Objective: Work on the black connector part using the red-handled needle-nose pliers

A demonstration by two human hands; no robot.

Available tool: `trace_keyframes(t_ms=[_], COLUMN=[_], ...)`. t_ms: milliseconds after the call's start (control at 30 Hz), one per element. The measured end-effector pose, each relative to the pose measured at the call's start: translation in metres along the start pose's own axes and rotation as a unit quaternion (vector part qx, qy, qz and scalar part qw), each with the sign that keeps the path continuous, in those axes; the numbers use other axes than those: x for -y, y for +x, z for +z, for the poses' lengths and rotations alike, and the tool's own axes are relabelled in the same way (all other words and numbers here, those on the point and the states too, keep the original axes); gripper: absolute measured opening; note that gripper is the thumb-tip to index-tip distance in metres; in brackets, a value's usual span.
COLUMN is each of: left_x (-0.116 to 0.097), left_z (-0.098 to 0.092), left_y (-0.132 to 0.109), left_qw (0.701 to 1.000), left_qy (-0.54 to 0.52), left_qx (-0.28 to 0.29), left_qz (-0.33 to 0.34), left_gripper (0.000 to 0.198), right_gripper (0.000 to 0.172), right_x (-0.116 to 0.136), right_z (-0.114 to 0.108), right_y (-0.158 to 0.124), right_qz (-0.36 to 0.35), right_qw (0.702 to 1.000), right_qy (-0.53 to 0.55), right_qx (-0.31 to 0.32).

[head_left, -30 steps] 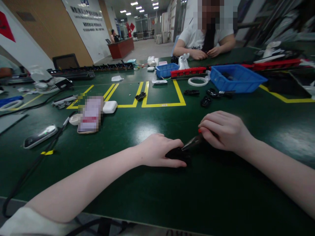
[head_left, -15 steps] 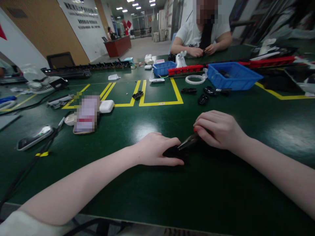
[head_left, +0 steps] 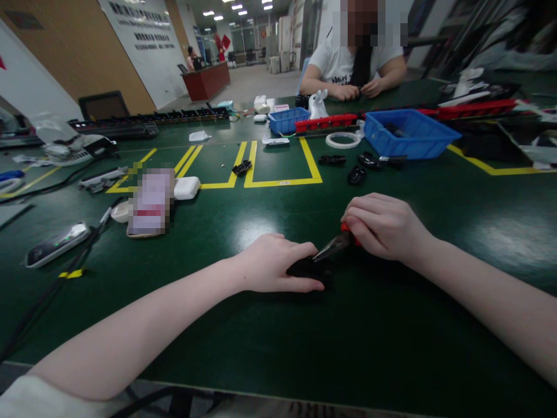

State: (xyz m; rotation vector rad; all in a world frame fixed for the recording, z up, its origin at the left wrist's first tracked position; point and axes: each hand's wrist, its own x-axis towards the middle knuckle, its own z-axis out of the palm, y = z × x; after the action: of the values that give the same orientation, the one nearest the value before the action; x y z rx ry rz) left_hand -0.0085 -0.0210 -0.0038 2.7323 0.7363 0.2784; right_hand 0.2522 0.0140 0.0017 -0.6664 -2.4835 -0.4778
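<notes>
Grasping a small black plastic part (head_left: 307, 267) between the thumb and fingers of the left hand (head_left: 276, 264), low over the dark green, glossy bench (head_left: 270, 342). Clenching the fingers of the right hand (head_left: 385, 226) around the red handles of long-nosed, dark metal pliers (head_left: 336, 247). Pointing the tapered nose leftward from the right fingers, down to the black part, just beside the left index finger; not telling, at this angle, a firm nip from a mere touch.

Having beyond the right fingers, on the bench, a glossy, rounded black piece (head_left: 357, 175) and, farther off, a blue rectangular plastic tray (head_left: 411, 150) near a flat white ring (head_left: 343, 140). Having beyond the left fingers a jagged little black piece (head_left: 242, 168) on yellow tape lines (head_left: 282, 184). Having left of the left fingers, well apart, a flat phone (head_left: 150, 203) with a blurred screen, just beside a rounded white case (head_left: 187, 187). Facing, well beyond the right fingers, a person (head_left: 342, 67) in a white printed shirt.
</notes>
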Motion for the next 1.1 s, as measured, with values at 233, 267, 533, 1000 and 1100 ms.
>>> trace_keyframes(t_ms=[233,267,533,1000,1100], left_x=[-0.0007,-0.0007,-0.0002,-0.0015,-0.0016], left_z=[-0.0005,-0.0003,0.0007,-0.0019,-0.0014], left_y=[-0.0001,-0.0002,-0.0004,-0.0003,-0.0007], left_qw=[1.000,1.000,1.000,1.000,1.000], left_qy=[-0.003,-0.005,0.012,0.006,0.000], left_qx=[0.001,0.001,0.006,0.016,0.010], left_qz=[-0.005,-0.005,-0.007,-0.003,-0.005], left_gripper=[0.042,0.042,0.038,0.045,0.042], right_gripper=[0.028,0.028,0.026,0.027,0.027], right_x=[-0.0002,-0.0003,-0.0004,0.0042,0.0044], right_z=[-0.0002,-0.0004,-0.0016,-0.0048,-0.0047], right_y=[-0.0007,-0.0007,-0.0016,-0.0003,-0.0004], right_qz=[0.004,0.004,-0.007,-0.014,-0.015], right_qw=[1.000,1.000,1.000,0.999,0.999], right_qy=[0.001,-0.001,-0.017,-0.035,-0.034], right_qx=[0.006,0.007,-0.008,0.003,0.001])
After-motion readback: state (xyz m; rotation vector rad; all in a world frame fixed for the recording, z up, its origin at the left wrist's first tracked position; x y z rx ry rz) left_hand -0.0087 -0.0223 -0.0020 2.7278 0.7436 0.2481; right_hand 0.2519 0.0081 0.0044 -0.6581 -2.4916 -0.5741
